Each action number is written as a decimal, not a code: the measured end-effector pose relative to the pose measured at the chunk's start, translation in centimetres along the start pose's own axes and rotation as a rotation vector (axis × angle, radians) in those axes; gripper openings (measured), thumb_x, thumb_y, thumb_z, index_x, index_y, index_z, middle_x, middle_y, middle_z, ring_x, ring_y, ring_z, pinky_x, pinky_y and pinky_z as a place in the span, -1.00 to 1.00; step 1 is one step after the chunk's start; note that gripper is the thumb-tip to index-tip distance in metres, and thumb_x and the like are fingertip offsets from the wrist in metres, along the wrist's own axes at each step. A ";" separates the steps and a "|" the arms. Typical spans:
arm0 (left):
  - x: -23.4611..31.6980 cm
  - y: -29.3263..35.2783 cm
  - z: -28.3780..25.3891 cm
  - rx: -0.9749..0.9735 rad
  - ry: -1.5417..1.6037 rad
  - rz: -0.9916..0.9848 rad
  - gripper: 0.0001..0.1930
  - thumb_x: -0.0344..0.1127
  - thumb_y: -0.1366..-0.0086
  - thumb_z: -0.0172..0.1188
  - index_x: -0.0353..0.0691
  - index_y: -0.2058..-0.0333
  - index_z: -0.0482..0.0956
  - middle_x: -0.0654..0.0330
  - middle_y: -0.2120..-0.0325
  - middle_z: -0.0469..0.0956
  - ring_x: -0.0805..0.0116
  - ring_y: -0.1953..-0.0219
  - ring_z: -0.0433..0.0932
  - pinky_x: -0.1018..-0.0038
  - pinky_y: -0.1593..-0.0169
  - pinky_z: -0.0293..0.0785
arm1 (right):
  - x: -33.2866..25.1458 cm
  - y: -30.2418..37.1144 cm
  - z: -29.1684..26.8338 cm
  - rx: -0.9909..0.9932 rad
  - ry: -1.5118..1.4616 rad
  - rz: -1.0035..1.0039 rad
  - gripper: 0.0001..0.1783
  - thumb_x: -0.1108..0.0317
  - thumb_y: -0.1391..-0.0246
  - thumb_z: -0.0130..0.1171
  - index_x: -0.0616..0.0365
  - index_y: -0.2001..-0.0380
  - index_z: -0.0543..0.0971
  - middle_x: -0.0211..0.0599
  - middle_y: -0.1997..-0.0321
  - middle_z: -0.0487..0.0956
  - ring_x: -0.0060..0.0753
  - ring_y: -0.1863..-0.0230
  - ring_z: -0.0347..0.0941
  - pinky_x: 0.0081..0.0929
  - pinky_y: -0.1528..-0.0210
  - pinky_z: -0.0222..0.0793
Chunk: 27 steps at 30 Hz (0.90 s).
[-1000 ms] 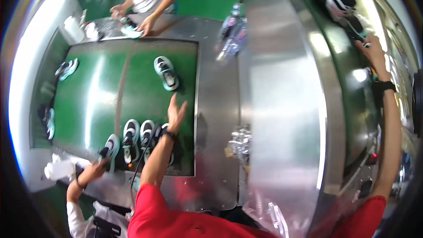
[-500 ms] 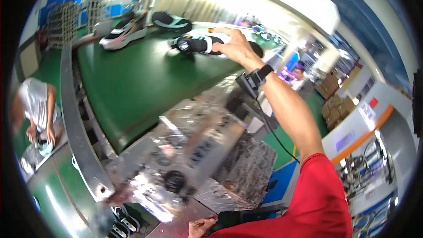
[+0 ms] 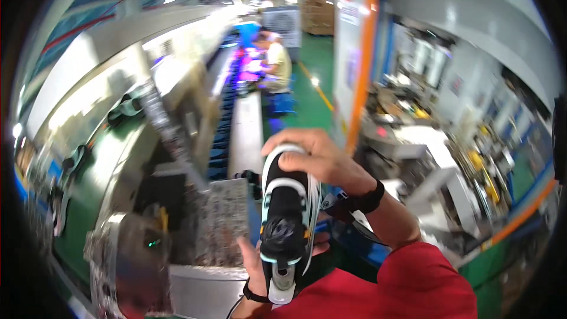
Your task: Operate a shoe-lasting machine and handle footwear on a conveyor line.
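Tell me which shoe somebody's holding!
The black-and-white shoe gripped by the right hand, left hand beneath; the shoes at left sit on the green belt.

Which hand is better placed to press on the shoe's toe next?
Probably the right hand: its thumb lies on the toe of the shoe. The left hand is lower, near the heel end, partly hidden behind the shoe.

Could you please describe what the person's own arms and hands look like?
Both hands are bare, without gloves. The right hand has a wide black wristband with a small dark box bearing pale marks at the wrist; above the bare forearm is a short red sleeve. The left hand has a narrower black band; its sleeve cannot be made out.
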State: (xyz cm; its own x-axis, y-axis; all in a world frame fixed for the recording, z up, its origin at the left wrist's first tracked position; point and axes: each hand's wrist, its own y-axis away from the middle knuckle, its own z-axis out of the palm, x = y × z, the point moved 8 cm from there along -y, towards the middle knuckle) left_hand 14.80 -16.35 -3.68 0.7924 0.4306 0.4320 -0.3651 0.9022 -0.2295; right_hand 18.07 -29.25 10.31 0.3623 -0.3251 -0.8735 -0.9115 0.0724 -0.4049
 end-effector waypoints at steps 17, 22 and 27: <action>-46.3 -20.4 6.6 -0.380 -1.018 -0.402 -0.30 -0.16 -0.34 0.16 -0.43 -0.31 0.13 -0.08 -0.18 0.37 0.25 -0.18 0.37 0.41 -0.23 0.28 | 12.8 57.2 -27.5 1.616 -0.073 0.389 -0.32 0.41 0.25 0.37 0.26 -0.06 0.47 -0.32 0.15 0.57 -0.51 0.21 0.49 -0.54 0.09 0.45; -58.7 -29.6 1.2 -0.256 -0.958 -0.648 -0.20 -0.02 -0.34 0.18 -0.47 -0.31 0.08 -0.08 -0.23 0.31 0.21 -0.26 0.32 0.32 -0.27 0.25 | 8.5 66.2 -30.3 1.832 0.122 0.347 -0.41 0.49 0.21 0.27 0.25 -0.02 0.48 -0.35 0.13 0.54 -0.53 0.17 0.46 -0.57 0.05 0.38; -67.3 -39.9 -1.4 -0.237 -1.577 -0.429 -0.17 0.03 -0.10 0.34 -0.57 -0.12 0.31 -0.25 -0.03 0.48 -0.04 -0.06 0.51 0.24 -0.07 0.41 | 4.0 72.0 -30.0 2.044 0.364 0.424 -0.39 0.50 0.18 0.17 0.31 -0.07 0.44 -0.31 0.06 0.50 -0.46 0.07 0.42 -0.52 -0.06 0.32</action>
State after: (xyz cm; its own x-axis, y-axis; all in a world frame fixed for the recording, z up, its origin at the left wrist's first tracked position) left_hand -23.24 -81.33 -24.83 -0.4902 -0.1009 0.8658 -0.0687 0.9947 0.0771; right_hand -51.92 -53.67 -14.23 -0.0325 -0.1217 -0.9920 0.6339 0.7649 -0.1146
